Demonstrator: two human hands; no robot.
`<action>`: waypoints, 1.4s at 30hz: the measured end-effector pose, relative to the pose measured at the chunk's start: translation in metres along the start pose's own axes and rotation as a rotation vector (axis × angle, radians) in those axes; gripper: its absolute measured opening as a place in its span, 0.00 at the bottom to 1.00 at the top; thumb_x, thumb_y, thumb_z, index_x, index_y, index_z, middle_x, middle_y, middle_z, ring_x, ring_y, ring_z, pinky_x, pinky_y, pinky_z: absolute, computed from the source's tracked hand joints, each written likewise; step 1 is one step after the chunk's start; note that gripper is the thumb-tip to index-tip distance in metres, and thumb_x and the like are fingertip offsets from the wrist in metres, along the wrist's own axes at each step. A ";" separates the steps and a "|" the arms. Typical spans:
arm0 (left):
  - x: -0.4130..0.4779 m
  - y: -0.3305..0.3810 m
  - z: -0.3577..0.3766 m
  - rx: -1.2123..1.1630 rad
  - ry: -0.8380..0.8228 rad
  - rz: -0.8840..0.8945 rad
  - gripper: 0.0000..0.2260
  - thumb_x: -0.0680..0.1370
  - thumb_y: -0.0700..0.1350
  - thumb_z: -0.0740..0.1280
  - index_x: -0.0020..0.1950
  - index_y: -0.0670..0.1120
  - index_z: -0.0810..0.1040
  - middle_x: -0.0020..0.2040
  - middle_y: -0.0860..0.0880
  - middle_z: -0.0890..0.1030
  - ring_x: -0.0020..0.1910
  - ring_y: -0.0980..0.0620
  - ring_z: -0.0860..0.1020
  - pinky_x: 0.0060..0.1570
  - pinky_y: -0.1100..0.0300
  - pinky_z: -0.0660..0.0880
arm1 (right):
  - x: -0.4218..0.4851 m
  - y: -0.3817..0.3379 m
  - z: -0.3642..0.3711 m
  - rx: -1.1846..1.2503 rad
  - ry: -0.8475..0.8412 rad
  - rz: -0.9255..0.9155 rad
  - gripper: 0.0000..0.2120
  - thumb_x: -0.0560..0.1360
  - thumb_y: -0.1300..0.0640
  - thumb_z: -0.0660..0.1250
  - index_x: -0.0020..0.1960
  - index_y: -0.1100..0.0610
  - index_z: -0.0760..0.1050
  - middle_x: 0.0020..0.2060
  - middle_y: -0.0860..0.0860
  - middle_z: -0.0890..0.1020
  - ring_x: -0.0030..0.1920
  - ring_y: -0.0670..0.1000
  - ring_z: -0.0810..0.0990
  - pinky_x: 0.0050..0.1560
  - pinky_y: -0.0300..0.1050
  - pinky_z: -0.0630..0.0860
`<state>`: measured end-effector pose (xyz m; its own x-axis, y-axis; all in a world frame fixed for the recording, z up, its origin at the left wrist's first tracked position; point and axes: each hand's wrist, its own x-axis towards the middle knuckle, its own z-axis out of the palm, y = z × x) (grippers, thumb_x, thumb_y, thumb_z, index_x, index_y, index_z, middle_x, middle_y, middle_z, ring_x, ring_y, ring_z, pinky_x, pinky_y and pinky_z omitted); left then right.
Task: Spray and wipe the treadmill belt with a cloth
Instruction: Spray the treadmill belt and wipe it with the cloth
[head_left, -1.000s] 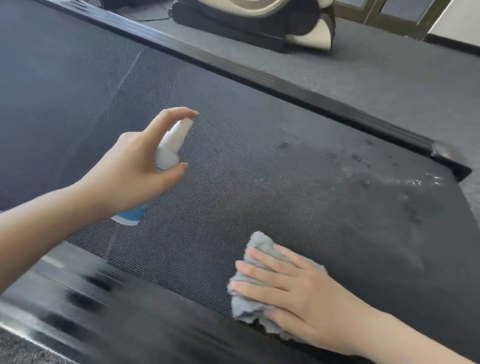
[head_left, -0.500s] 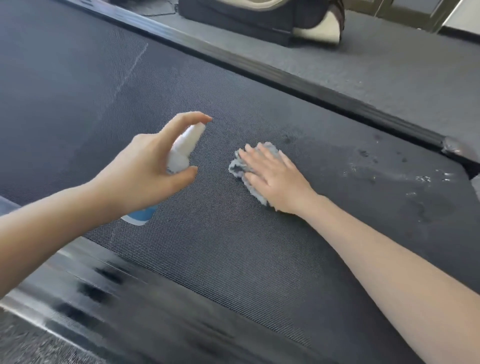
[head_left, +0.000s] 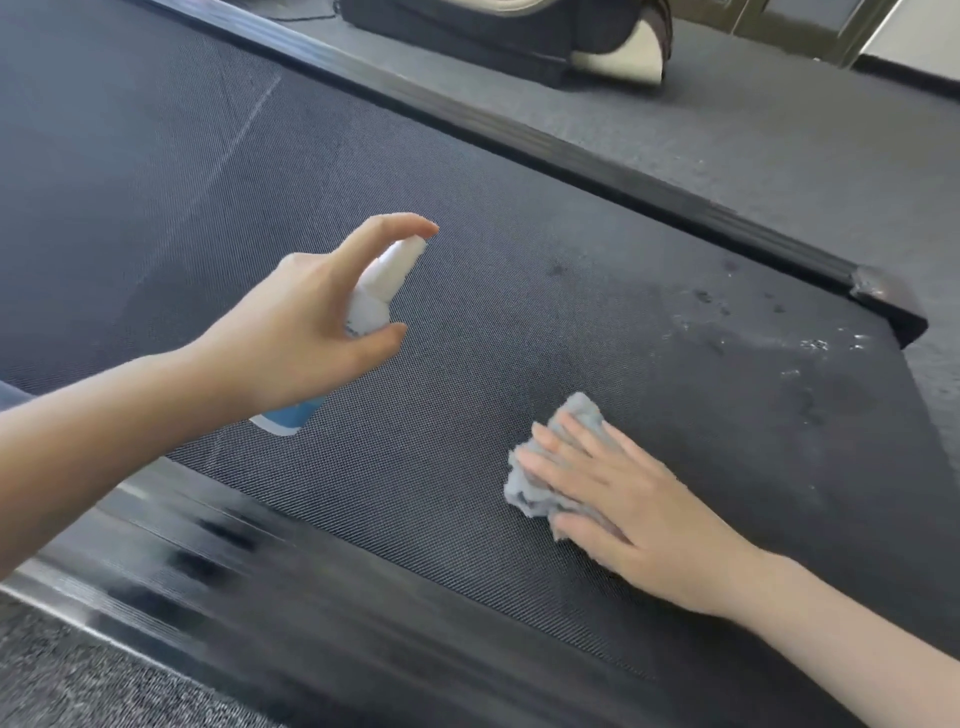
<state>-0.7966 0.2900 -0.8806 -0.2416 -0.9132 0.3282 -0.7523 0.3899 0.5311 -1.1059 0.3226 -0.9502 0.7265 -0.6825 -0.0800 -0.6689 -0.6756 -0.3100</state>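
Note:
The dark textured treadmill belt (head_left: 467, 260) fills most of the view. My left hand (head_left: 306, 332) holds a small white spray bottle (head_left: 379, 291) with a blue base above the belt, index finger on its nozzle. My right hand (head_left: 623, 499) presses flat on a crumpled grey cloth (head_left: 545, 467) on the belt's near right part. Wet droplets and a damp patch (head_left: 779, 353) show on the belt towards its right end.
Black side rails run along the far edge (head_left: 571, 150) and the near edge (head_left: 208, 561) of the belt. Grey carpet (head_left: 779, 119) lies beyond the far rail, with the dark base of another machine (head_left: 519, 41) at the top.
My right hand has slid the cloth from the belt's middle back towards me and to the right. The left hand with the bottle has stayed almost still.

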 end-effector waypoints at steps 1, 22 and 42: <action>0.000 0.000 0.001 -0.006 0.001 0.001 0.28 0.70 0.47 0.67 0.69 0.58 0.63 0.35 0.52 0.79 0.35 0.53 0.75 0.38 0.60 0.73 | -0.006 0.001 0.001 -0.002 -0.005 0.001 0.25 0.80 0.42 0.52 0.76 0.41 0.52 0.76 0.38 0.51 0.76 0.42 0.43 0.76 0.52 0.47; -0.008 -0.008 -0.011 0.028 0.020 -0.066 0.30 0.72 0.40 0.71 0.68 0.60 0.64 0.31 0.48 0.78 0.33 0.51 0.73 0.36 0.57 0.73 | 0.091 0.149 -0.038 -0.082 0.208 0.732 0.24 0.81 0.42 0.45 0.76 0.42 0.50 0.77 0.44 0.50 0.77 0.46 0.44 0.75 0.53 0.44; 0.002 -0.007 -0.003 0.009 -0.026 -0.005 0.31 0.70 0.43 0.71 0.66 0.65 0.63 0.33 0.48 0.77 0.33 0.56 0.74 0.32 0.56 0.71 | 0.127 -0.051 0.019 -0.146 0.115 -0.187 0.26 0.79 0.44 0.50 0.76 0.46 0.54 0.76 0.45 0.57 0.77 0.47 0.48 0.76 0.52 0.43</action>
<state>-0.7900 0.2862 -0.8813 -0.2540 -0.9179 0.3049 -0.7587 0.3846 0.5258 -0.9766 0.2763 -0.9622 0.8225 -0.5637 0.0764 -0.5465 -0.8203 -0.1685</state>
